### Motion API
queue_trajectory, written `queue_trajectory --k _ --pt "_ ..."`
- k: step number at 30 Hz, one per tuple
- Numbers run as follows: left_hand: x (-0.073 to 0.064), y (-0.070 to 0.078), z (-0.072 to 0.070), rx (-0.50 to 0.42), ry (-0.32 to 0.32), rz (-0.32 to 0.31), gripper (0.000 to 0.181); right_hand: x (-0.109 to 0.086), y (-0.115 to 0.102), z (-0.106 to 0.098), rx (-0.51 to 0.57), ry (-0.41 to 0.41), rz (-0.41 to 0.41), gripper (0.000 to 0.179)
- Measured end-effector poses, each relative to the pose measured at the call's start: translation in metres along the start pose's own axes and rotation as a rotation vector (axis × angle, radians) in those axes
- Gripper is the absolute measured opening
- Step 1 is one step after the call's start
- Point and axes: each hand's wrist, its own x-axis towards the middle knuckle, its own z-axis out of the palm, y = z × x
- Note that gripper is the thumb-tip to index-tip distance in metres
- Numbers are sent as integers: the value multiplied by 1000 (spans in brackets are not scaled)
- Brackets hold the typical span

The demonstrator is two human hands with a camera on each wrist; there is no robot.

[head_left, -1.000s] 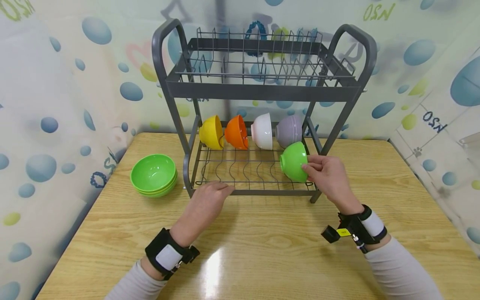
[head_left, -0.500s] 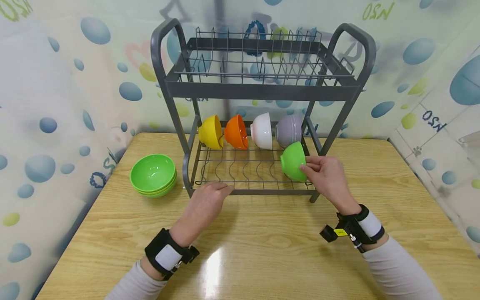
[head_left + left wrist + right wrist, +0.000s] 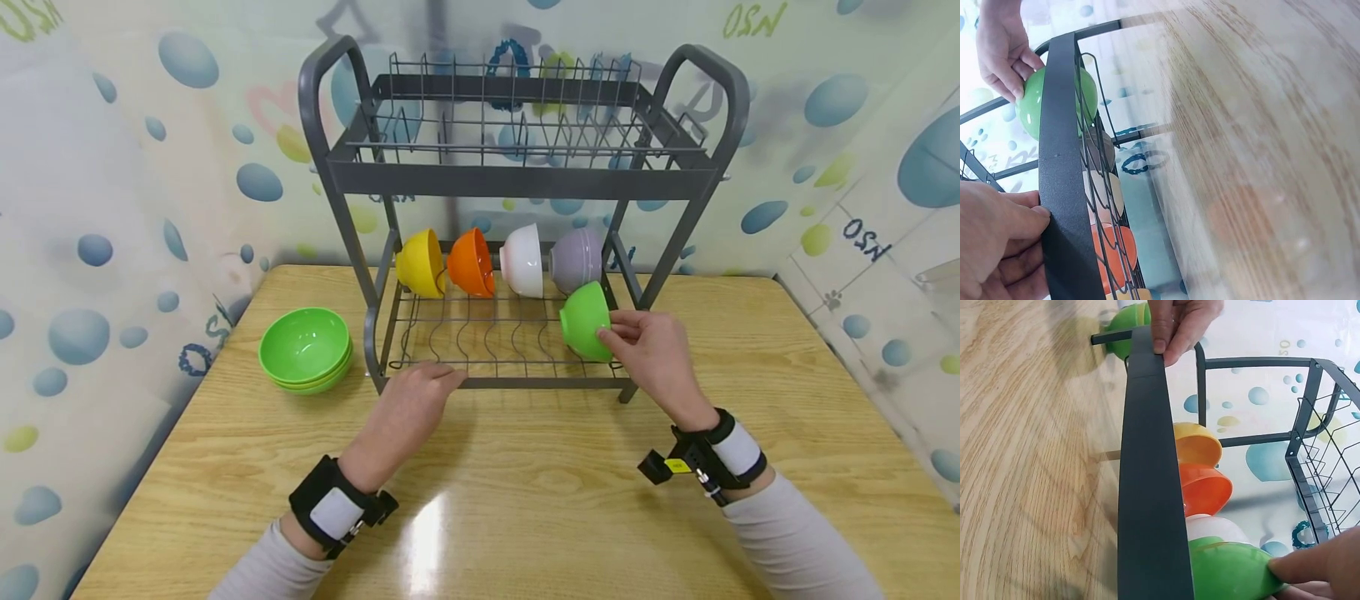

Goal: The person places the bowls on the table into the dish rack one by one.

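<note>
Mostly, from where I'm standing, it's the pale wall that fills the room, dotted with blue and yellow-green spots. Before it spreads the wood-grain table, a bright patch of light shining on its near part. On that stands a dark grey, two-tier dish rack, with loop handles and wire slots. Light grey sleeves reach in from either side. To the rack's left, on the table, sits a stack of green bowls, mouths up.

The person's left hand has thumb and fingers gripping the lower tier's front rail. Their right hand pinches a green bowl by its rim, thumb on the near side. That bowl is tipped on its side at the lower tier's right front end, mouth to the right; whether it bears on the wires I can't tell. Black bands circle both wrists. Behind, in a row along the tier's back, yellow, orange, white and purple bowls stand on edge.
</note>
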Motion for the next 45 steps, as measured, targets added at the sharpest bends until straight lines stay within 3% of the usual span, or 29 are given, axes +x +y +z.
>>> queue_trajectory --k 10,17,23,29,36,45 --pt "0 0 0 -7 -12 0 28 -1 2 2 -41 7 -75 34" --pt "0 1 0 5 -17 -5 29 -6 1 -3 -30 -4 -78 35" --pt "0 0 0 4 -14 -1 30 -14 -8 -12 -97 119 -129 32" --pt "0 0 0 3 -12 3 30 -27 -23 -19 -168 226 -245 29" --pt "0 -1 0 1 -5 1 30 -41 -29 -8 -226 152 -364 26" --pt "-1 -1 0 -11 10 5 31 -43 -12 16 -293 -5 -477 26"
